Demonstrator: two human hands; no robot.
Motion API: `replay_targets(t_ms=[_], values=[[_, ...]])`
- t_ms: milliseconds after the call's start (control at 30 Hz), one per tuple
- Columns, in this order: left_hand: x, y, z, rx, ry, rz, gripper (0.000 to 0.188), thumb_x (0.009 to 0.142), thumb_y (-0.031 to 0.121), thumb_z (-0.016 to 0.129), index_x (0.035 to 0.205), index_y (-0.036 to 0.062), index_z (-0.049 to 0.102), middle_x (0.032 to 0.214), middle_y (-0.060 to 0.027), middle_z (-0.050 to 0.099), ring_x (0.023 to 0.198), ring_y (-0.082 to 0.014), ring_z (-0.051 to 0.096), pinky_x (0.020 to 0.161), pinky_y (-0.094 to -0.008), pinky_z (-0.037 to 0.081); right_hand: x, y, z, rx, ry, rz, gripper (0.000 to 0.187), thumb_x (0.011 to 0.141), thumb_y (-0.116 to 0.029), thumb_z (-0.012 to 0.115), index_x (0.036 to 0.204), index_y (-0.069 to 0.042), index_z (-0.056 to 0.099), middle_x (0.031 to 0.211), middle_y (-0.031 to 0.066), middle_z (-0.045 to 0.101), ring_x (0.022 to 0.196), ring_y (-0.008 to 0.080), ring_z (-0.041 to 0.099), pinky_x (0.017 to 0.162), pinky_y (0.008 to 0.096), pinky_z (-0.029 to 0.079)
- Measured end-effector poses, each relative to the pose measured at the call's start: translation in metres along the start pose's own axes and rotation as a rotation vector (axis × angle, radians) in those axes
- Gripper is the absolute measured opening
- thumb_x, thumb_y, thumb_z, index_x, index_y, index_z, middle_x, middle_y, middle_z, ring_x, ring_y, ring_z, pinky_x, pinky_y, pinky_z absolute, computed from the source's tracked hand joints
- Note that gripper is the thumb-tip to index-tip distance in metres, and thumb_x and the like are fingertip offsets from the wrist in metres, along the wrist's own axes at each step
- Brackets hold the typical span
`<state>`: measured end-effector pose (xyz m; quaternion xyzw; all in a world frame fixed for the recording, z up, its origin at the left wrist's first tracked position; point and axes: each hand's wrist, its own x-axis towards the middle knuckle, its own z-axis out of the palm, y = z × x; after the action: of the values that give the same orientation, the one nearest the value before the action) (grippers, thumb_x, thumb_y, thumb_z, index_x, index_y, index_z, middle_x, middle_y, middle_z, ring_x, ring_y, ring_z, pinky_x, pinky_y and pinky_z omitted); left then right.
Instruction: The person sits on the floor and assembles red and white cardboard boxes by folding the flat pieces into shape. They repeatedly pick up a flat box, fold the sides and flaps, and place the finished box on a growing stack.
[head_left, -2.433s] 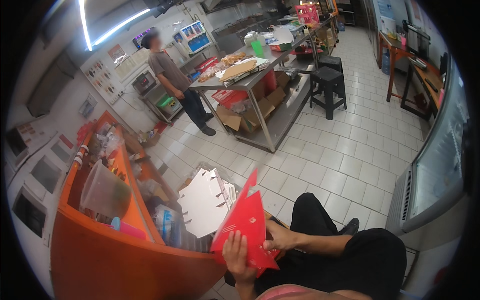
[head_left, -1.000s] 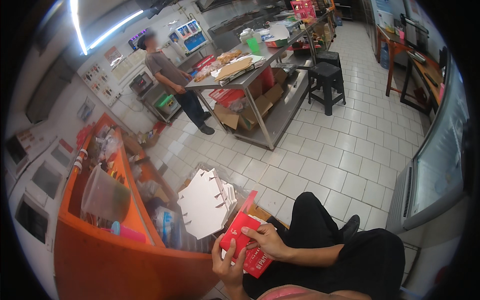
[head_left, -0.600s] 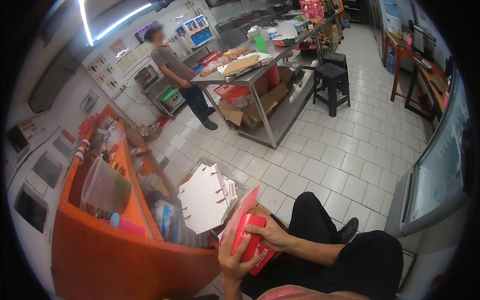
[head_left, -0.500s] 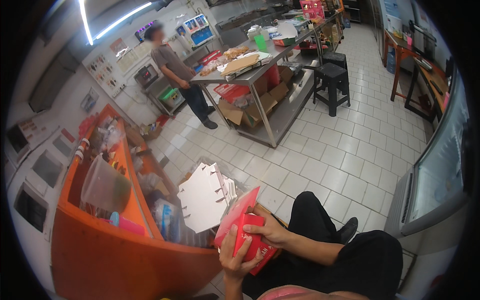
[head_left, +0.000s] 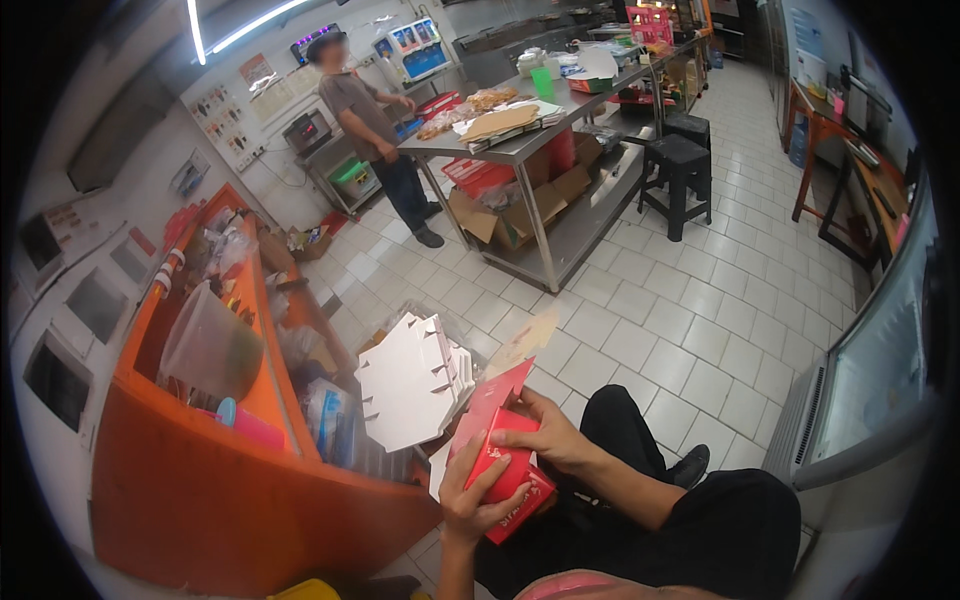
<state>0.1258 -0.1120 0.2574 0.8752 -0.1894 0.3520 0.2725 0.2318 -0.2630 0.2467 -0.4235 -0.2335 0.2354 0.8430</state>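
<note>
My left hand (head_left: 468,505) and right hand (head_left: 552,436) grip a red, angular cardboard box (head_left: 517,463), seemingly part-folded, its tall flap (head_left: 490,408) unclosed.

It looked like a commercial kitchen to me: beyond the right hand (head_left: 553,432) stood a steel worktable (head_left: 541,141) bearing bagged goods (head_left: 450,122), well right of that hand a glass-fronted cooler (head_left: 862,375), left of the left hand (head_left: 468,502) an orange counter (head_left: 250,510).

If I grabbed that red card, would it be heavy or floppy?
The red card probably feels light, looking thin. Its tall flap, standing straight, suggests it's fairly stiff, but it might spring open where it's folded.
</note>
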Motion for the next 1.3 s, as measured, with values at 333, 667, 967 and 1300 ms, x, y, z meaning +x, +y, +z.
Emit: replay_targets(t_ms=[333, 667, 967, 1300], values=[[0.006, -0.005, -0.030, 0.260, -0.272, 0.149, 0.044, 0.070, 0.013, 0.081, 0.113, 0.0082, 0.071, 0.136, -0.0213, 0.058, 0.123, -0.0370, 0.060, 0.104, -0.0504, 0.047, 0.019, -0.016, -0.047, 0.033, 0.061, 0.069, 0.048, 0.092, -0.016, 0.072, 0.133, 0.000, 0.052, 0.114, 0.0102, 0.067, 0.099, 0.0150, 0.065, 0.085, 0.0297, 0.053], [0.006, 0.009, -0.003, 0.056, 0.217, -0.007, 0.054, 0.070, 0.010, 0.083, 0.120, 0.0065, 0.063, 0.136, -0.0239, 0.056, 0.120, -0.0425, 0.060, 0.098, -0.0494, 0.052, -0.008, 0.022, 0.036, 0.467, 0.216, 0.017, 0.037, 0.091, -0.012, 0.075, 0.125, -0.004, 0.061, 0.109, 0.0047, 0.067, 0.101, 0.0145, 0.062, 0.085, 0.0295, 0.053], [-0.002, 0.001, -0.014, 0.078, 0.315, -0.175, 0.061, 0.064, 0.014, 0.088, 0.118, 0.0060, 0.061, 0.121, -0.0220, 0.068, 0.097, -0.0346, 0.071, 0.086, -0.0398, 0.057, -0.025, 0.054, -0.031, -1.137, -0.242, -0.890, 0.062, 0.092, -0.017, 0.072, 0.145, -0.003, 0.043, 0.131, 0.0112, 0.059, 0.119, 0.0202, 0.058, 0.100, 0.0347, 0.049], [-0.008, 0.001, -0.007, -0.159, 0.672, -0.534, 0.087, 0.093, 0.058, 0.058, 0.146, -0.0066, 0.034, 0.154, -0.0223, 0.033, 0.137, -0.0332, 0.043, 0.108, -0.0470, 0.046, 0.017, 0.081, -0.040, -0.109, -0.072, -0.011, 0.069, 0.106, -0.044, 0.043, 0.158, -0.004, 0.018, 0.158, 0.0177, 0.032, 0.144, 0.0270, 0.032, 0.117, 0.0359, 0.027]])
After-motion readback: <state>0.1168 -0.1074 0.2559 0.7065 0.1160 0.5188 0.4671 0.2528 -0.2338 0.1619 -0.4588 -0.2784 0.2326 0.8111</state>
